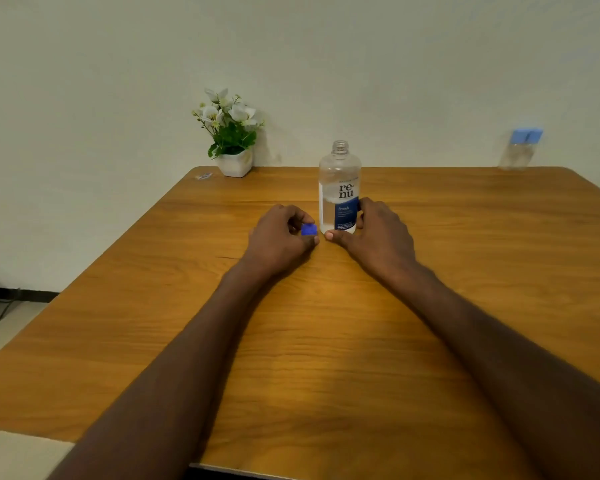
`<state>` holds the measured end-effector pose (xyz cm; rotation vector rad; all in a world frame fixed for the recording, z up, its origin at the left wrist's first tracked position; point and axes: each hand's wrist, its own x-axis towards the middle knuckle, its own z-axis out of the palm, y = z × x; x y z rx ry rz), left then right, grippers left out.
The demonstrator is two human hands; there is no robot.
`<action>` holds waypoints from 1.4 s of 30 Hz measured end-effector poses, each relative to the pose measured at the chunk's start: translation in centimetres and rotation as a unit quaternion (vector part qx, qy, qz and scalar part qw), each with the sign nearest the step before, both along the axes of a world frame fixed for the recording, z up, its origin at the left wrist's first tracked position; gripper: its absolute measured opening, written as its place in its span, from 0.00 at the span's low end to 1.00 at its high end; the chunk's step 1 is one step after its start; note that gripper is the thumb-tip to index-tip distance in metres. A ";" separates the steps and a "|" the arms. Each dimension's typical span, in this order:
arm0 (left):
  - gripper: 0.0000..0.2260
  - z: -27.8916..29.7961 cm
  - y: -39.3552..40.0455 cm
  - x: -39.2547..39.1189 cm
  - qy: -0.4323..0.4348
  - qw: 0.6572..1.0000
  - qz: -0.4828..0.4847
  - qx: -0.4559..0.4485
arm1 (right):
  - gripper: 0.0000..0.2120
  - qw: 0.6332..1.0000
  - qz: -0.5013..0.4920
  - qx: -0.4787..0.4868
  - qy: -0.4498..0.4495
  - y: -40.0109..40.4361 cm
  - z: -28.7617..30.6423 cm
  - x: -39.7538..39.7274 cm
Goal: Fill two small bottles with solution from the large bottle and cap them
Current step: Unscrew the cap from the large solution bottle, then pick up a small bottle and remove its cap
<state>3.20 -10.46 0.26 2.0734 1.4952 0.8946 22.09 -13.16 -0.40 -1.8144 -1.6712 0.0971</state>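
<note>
Counter [326,341]: wooden, wide, carrying everything below; backed by a pale wall.
Large bottle [339,188]: clear "renu fresh" solution bottle, upright near the middle of the counter, neck uncapped, liquid reaching partway up; lower body inside the right grip.
Potted plant [232,133]: white flowers and green leaves in a white pot, at the far edge by the wall, well beyond and left of the left grip.
Right hand [378,230]: grip curled round the base of the large bottle, fingers behind the blue label, thumb lying low across the front near the counter.
Left hand [278,237]: grip closed in a pinch on the blue cap, knuckles up, resting on or just over the counter, just beside the right thumb.
Small bottles [520,150]: blurred, clear bodies with light blue tops, at the far right edge of the counter, well apart from both grips; count and detail not legible.
Blue cap [308,229]: small, bright blue, held at the left fingertips, just left of the large bottle's base.
Small scrap [204,175]: tiny object on the far left corner, left of the pot; too small to identify.
</note>
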 end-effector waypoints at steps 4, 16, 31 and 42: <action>0.16 0.4 0.1 -0.3 0.006 1.000 -0.024 -0.003 | 0.35 1.000 -0.011 -0.016 -0.022 0.1 -0.1 -0.1; 0.18 1.4 -2.1 -0.3 -0.225 0.944 0.070 0.229 | 0.50 0.978 0.049 -0.088 0.184 -1.2 1.9 1.7; 0.16 2.7 -3.3 17.7 -0.257 0.949 -0.076 0.168 | 0.11 0.919 -0.218 0.231 0.236 -2.0 2.4 10.7; 0.09 0.4 4.6 23.3 -0.183 0.981 -0.063 0.002 | 0.09 0.880 -0.300 0.170 0.326 1.4 0.8 14.7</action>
